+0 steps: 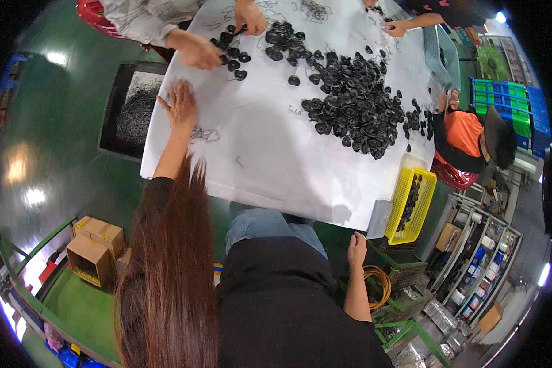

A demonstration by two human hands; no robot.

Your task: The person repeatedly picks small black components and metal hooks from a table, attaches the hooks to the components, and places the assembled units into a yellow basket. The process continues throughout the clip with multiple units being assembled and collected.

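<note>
Left grip (180, 108), fingers apart, wire hooks (207, 134) beside its wrist, right grip (356, 249) near table (251, 122) edge, closure unclear

White table (270, 175): 1. On it: black pieces (356, 101), probably over 100. Around it: yellow basket (425, 202), 1; black bin (111, 110), 1; co-workers (463, 134), 3.

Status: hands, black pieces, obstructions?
Left hand open over white table, near wire hooks. Right hand by table's near-right corner, grip unclear. Black pieces heaped, untouched by either. Co-worker's hand close beyond left.
</note>
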